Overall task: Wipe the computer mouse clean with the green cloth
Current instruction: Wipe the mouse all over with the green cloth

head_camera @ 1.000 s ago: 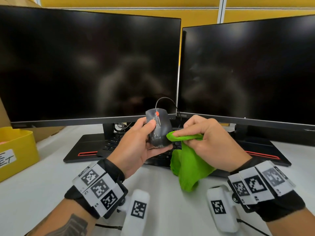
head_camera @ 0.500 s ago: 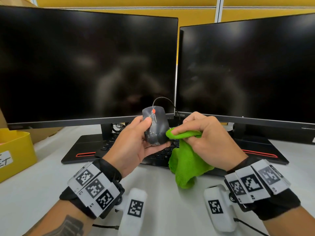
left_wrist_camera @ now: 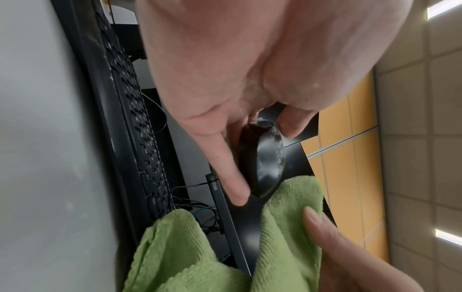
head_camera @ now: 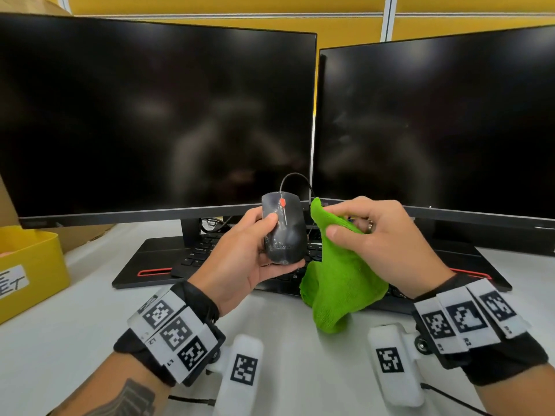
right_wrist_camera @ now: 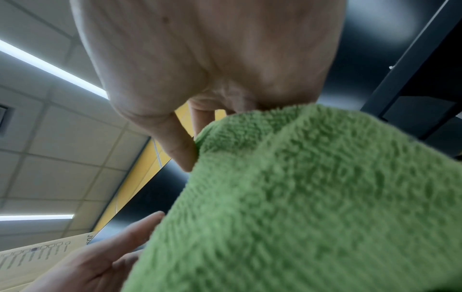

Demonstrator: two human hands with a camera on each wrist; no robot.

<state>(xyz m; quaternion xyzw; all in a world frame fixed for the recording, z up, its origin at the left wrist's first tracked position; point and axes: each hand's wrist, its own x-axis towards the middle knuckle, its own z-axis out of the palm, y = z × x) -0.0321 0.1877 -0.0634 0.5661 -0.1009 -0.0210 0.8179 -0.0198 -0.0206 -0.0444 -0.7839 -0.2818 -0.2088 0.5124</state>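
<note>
We hold the computer mouse (head_camera: 283,232) upright above the keyboard (head_camera: 195,253), left hand (head_camera: 240,259) curled around it. Right hand (head_camera: 381,238) pinches the green cloth (head_camera: 339,283) just beside it — mid-wipe, we judge. Whitish smears remain; next, press cloth onto them.

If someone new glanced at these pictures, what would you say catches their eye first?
Probably the bright green cloth, bunched in the right hand and hanging over the keyboard at centre. Just left of it, the left hand holds up a smudged dark mouse with a red scroll wheel. Behind both, two large dark monitors fill the background.
</note>
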